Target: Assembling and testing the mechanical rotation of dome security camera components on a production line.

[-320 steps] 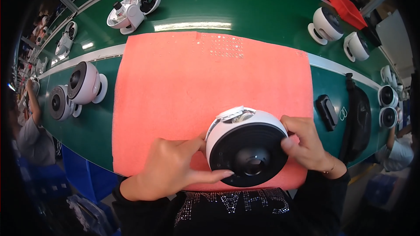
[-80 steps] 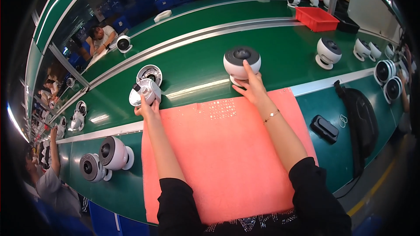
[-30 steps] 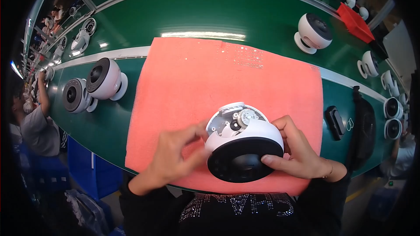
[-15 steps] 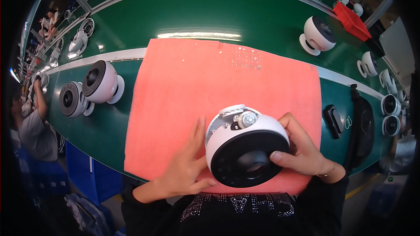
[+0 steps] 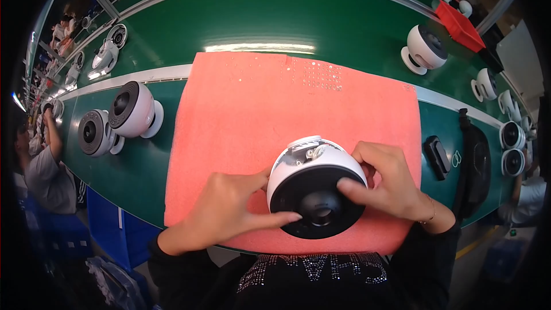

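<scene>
Between my hands, over the pink foam mat (image 5: 247, 109), is a round white ball-shaped device (image 5: 278, 175) with a large black front face (image 5: 298, 198) turned toward me. At its far side the shell is open, and white and metal parts show inside. My left hand (image 5: 229, 206) grips the left side, its thumb lying on the black face and the fingers partly hidden behind the shell. My right hand (image 5: 387, 181) holds the right side, with its thumb on the black face and fingers bent around the edge. The underside of the device is hidden.
Two similar ball-shaped devices (image 5: 132, 109) stand left of the mat, and another (image 5: 427, 50) stands on the green belt at the far right. A black case (image 5: 437, 158) and a black pouch (image 5: 475, 166) lie to the right. A co-worker (image 5: 46, 161) sits at the left.
My left hand has brought its thumb up onto the black face. The device has shifted slightly left and turned. My right hand has moved up and left. The far-right device has moved right.
</scene>
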A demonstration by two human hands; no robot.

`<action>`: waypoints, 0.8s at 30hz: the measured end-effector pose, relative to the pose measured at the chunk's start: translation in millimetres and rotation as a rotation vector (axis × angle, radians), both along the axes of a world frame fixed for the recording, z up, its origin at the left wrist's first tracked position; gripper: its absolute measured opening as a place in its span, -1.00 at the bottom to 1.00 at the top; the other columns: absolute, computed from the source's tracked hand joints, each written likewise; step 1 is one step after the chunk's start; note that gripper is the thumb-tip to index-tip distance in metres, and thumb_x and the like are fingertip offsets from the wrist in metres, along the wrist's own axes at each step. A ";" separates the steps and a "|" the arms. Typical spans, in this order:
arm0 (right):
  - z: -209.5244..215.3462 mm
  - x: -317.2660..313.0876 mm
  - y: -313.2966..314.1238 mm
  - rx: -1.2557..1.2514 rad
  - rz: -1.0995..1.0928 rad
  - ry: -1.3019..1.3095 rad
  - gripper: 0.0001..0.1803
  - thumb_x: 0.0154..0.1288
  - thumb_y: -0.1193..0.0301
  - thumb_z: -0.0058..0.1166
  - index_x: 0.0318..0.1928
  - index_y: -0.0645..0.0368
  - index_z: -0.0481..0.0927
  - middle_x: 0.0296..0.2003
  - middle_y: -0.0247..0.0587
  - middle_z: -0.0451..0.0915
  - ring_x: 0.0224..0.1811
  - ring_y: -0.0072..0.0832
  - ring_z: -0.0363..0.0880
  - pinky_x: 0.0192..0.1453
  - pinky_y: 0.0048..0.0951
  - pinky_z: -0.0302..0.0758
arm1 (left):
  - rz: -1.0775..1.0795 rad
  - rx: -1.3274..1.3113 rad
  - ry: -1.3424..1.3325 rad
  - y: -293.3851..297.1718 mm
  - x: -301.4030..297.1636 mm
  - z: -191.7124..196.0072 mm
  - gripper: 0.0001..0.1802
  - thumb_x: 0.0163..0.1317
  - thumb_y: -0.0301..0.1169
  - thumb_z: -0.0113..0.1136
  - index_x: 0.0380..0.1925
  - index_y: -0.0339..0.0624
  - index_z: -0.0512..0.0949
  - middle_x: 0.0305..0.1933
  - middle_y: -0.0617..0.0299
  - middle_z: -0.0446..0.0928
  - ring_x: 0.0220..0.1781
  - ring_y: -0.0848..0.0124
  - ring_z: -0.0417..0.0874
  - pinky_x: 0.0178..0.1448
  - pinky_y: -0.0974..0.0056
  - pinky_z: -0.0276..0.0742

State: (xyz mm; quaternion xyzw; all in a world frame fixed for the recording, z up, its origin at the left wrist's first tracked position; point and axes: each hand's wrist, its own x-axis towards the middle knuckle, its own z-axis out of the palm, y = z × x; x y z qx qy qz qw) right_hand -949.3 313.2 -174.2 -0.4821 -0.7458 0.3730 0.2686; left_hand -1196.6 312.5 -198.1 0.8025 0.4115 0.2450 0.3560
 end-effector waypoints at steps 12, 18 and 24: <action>-20.0 13.2 25.7 0.145 0.130 -0.302 -0.52 0.27 0.16 -0.16 -0.68 0.24 0.37 -0.73 -0.06 0.39 -0.66 -0.13 0.41 -0.57 -0.21 0.27 | -0.110 0.079 0.369 24.4 6.9 8.3 -0.51 -0.15 -0.03 0.33 -0.78 -0.25 0.45 -0.82 0.18 0.40 -0.78 0.28 0.45 -0.63 0.30 0.30; -14.0 12.2 16.9 0.379 0.027 -0.464 -0.65 0.17 0.13 0.00 -0.48 0.19 0.49 -0.49 -0.17 0.49 -0.54 -0.25 0.47 -0.49 -0.28 0.34 | -0.109 0.086 0.390 25.8 9.3 5.7 -0.51 -0.14 -0.02 0.32 -0.79 -0.25 0.44 -0.83 0.18 0.39 -0.78 0.26 0.44 -0.62 0.30 0.30; 3.4 -2.6 6.4 0.524 0.348 -0.265 -0.63 0.05 0.19 0.12 -0.16 0.12 0.53 -0.22 -0.30 0.43 -0.15 -0.35 0.39 -0.13 -0.35 0.29 | -0.121 0.050 0.382 28.6 11.2 6.7 -0.54 -0.15 -0.06 0.34 -0.77 -0.24 0.45 -0.82 0.18 0.39 -0.77 0.25 0.45 -0.62 0.28 0.31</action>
